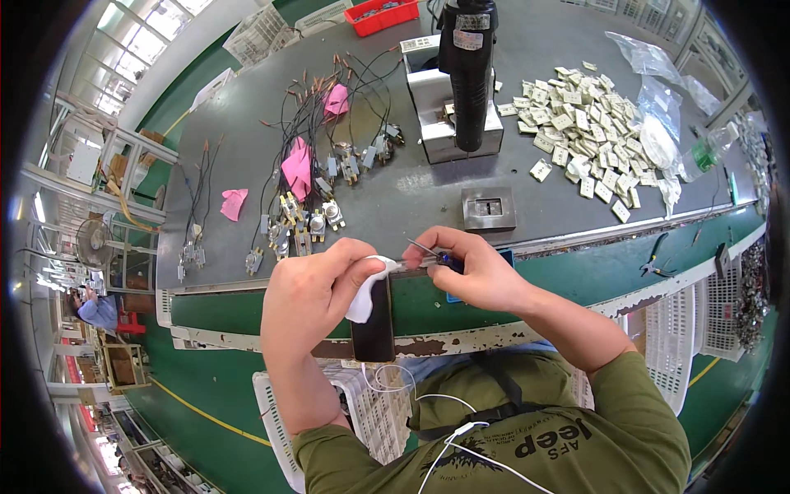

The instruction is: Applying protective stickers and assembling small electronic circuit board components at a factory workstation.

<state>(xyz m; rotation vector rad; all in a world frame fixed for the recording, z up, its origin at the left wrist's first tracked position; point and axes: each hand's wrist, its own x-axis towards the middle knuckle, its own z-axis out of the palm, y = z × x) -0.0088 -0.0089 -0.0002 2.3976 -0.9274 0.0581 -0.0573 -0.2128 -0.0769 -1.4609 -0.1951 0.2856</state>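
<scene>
My left hand [304, 288] is closed, pinching a crumpled white cloth or tissue [360, 308] between thumb and fingers. Something small and pale pokes out at its fingertips toward the right; I cannot make out what it is. In my right hand [481, 270] is a small thin-shafted tool [445, 260] with a dark handle, its metal tip pointing up and left. The two hands almost meet above the bench's front edge. Below the cloth lies a black phone [374, 329] with a white cable. A square metal block fixture [488, 209] sits just beyond my right hand.
Several wired metal parts [317, 222] and pink scraps [297, 169] cover the left side of the bench. A black-topped press fixture [461, 123] stands mid-bench. Right of it spread many cream-coloured pieces [584, 132]. Pliers [656, 257] lie on the green front strip; a red bin [382, 15] stands far back.
</scene>
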